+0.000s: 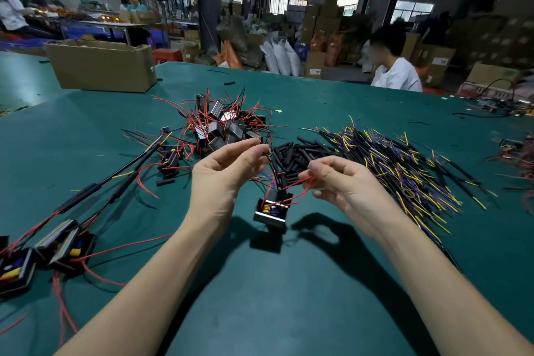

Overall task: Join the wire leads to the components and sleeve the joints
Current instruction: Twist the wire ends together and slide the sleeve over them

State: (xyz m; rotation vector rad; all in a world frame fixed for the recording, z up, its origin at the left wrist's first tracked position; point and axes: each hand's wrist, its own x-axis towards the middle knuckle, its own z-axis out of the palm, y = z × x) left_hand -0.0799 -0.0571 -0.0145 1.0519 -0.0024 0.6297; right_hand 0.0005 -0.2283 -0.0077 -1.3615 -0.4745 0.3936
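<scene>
I hold one component in the air between both hands, hanging by its wires just below them and clear of the surface. My left hand pinches the black and blue wire ends at its fingertips, up near the sleeve pile. My right hand pinches a red wire that runs down-left to the component.

To do this step well, I judge the following applies:
- Keep the left pinch close to the bare ends, so the joint does not slip while twisting.
- Keep the red wire clear of the joint with the right hand, with slight tension only; a hard pull could strain the wire where it leaves the component.
- Take one sleeve from the pile of black sleeves, lying just beyond both hands, and slide it fully over the joint.

Beyond the left hand lies a heap of unfinished components with red wires. Beyond and to the right of the right hand lies a spread of yellow and purple wire leads. Far left of the left hand lie finished pieces with long sleeved joints.

The surface is a green mat. A cardboard box stands at its far left edge. A person in white sits at the far side. The room behind holds stacked cartons and other workers.
</scene>
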